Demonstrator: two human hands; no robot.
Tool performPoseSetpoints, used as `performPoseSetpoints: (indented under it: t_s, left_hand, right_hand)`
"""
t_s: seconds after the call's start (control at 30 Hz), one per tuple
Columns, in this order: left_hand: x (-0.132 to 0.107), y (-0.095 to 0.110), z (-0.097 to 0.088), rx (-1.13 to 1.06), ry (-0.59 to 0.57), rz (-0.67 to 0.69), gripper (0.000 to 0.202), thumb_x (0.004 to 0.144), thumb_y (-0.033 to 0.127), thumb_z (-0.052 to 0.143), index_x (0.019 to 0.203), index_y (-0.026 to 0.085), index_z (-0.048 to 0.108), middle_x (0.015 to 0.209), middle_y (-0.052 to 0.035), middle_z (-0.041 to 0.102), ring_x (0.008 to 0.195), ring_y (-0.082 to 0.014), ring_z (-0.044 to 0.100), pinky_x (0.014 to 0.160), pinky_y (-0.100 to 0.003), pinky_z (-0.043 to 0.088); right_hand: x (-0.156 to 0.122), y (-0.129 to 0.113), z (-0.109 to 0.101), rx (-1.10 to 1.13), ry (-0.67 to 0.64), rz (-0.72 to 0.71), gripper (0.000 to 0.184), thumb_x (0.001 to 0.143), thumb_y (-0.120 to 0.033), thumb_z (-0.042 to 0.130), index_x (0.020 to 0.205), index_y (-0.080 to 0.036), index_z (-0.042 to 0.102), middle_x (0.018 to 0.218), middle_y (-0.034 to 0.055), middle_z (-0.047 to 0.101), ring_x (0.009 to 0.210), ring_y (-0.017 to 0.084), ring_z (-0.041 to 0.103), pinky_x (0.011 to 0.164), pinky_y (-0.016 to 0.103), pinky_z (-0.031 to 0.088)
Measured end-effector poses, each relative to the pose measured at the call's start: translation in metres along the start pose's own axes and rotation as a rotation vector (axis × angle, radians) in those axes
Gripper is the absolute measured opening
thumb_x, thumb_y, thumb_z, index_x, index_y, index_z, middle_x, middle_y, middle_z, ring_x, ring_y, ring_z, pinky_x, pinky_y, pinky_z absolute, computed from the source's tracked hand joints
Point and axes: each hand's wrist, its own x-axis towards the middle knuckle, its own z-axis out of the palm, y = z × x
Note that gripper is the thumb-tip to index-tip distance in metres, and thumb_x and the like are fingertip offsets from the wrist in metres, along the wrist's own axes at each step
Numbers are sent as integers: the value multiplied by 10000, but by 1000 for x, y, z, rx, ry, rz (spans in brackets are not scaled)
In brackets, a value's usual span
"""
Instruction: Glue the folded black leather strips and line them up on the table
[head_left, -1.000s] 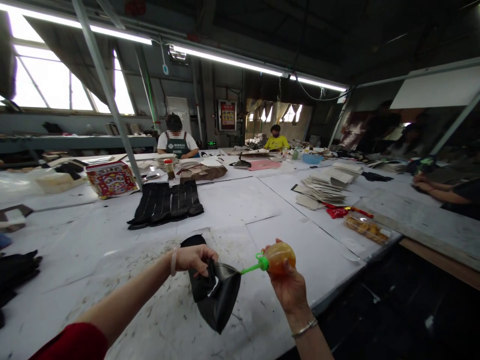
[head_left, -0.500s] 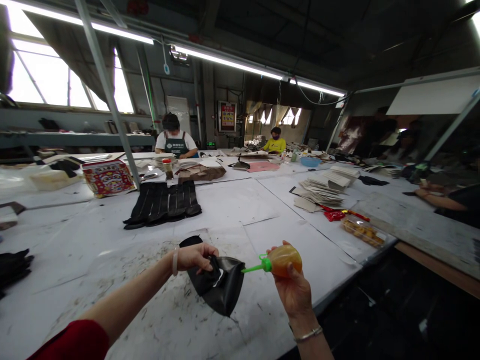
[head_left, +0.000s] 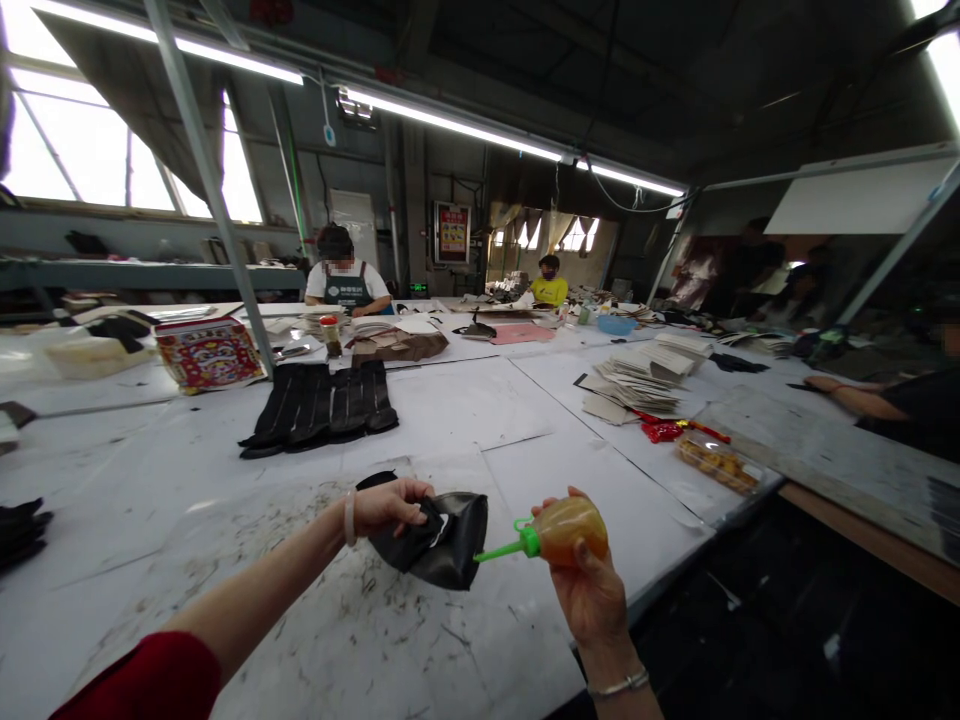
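My left hand pinches a black leather-like piece over the table, its fingers closed on the folded upper part, where a small white patch shows. In my right hand is a squeeze bottle of amber liquid, lying on its side in the grip. Its green nozzle points left, with the tip at the right edge of the black piece. Whether the tip touches the edge or sits just in front of it I cannot tell.
Flat black pieces lie in an overlapping row beyond my left hand. A stack of pale sheets, a red packet and a clear food box stand to the right. A metal post rises at left. Co-workers sit around the table.
The black piece's lower end has swung up and its right edge has turned. The bottle's nozzle has tipped slightly downward and moved a little left along that edge.
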Motion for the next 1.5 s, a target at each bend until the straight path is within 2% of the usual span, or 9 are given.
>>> performPoseSetpoints:
  t_s: [0.23, 0.37, 0.47, 0.57, 0.67, 0.9, 1.07, 1.23, 1.5]
  left_hand:
    - [1, 4, 8, -54, 100, 1, 415, 514, 333, 869, 749, 118, 603, 555, 27, 583, 354, -29, 424, 343, -159, 246]
    - [-4, 30, 25, -10, 188, -32, 441, 541, 380, 852, 786, 133, 581, 529, 60, 513, 355, -20, 374, 352, -174, 177]
    - [-11, 53, 35, 48, 243, -80, 439, 575, 406, 830, 792, 157, 541, 486, 107, 388, 350, -6, 271, 364, -187, 90]
    - [-19, 63, 41, 63, 276, -122, 455, 594, 430, 811, 816, 181, 502, 511, 114, 370, 357, -6, 232, 380, -200, 33]
    - [-24, 59, 45, 57, 311, -129, 462, 602, 432, 799, 817, 199, 462, 534, 110, 396, 351, -7, 237, 383, -207, 18]
    - [-22, 47, 53, -19, 342, -143, 498, 564, 441, 798, 799, 204, 429, 562, 98, 435, 352, 3, 234, 392, -199, 3]
    - [-19, 43, 54, -45, 367, -149, 545, 514, 445, 803, 813, 208, 414, 549, 99, 443, 349, 6, 225, 399, -192, 13]
    - [-16, 36, 53, -74, 382, -152, 540, 529, 426, 791, 866, 206, 430, 573, 89, 477, 346, 10, 227, 406, -188, 5]
    - [-12, 31, 54, -120, 395, -120, 585, 506, 455, 813, 881, 194, 447, 581, 89, 484, 346, 14, 244, 397, -181, 27]
  right_hand:
    - [-4, 8, -1, 43, 22, 16, 563, 683, -400, 798, 1199, -314, 588, 1090, 50, 688, 1057, 292, 634, 1058, 567, 362]
    - [-1, 6, 3, 161, 61, 92, 496, 714, -488, 761, 1153, -295, 635, 1111, 50, 699, 1111, 263, 615, 1069, 513, 386]
    - [4, 2, 4, 224, 110, 89, 383, 792, -493, 690, 1140, -341, 639, 1128, 7, 701, 1057, 228, 642, 958, 479, 501]
    - [10, -1, 3, 234, 163, 48, 289, 819, -433, 684, 1092, -340, 661, 1116, -13, 708, 982, 187, 668, 861, 381, 560]
    - [14, -2, 1, 238, 195, -12, 274, 808, -381, 707, 1070, -309, 671, 1107, -6, 713, 998, 174, 665, 848, 327, 566]
    - [17, 2, 1, 194, 201, -124, 377, 790, -315, 731, 1149, -314, 616, 1088, -15, 713, 984, 171, 678, 837, 311, 573]
    - [20, 5, -5, 108, 220, -186, 408, 782, -316, 737, 1165, -312, 596, 1110, -2, 697, 1016, 200, 667, 901, 400, 547]
    - [22, 7, -6, 54, 285, -203, 478, 738, -362, 770, 1174, -306, 580, 1085, 4, 695, 996, 209, 668, 942, 447, 505]
    - [18, 13, -3, -38, 285, -226, 479, 750, -361, 756, 1183, -312, 558, 1085, 8, 669, 996, 223, 657, 990, 541, 442]
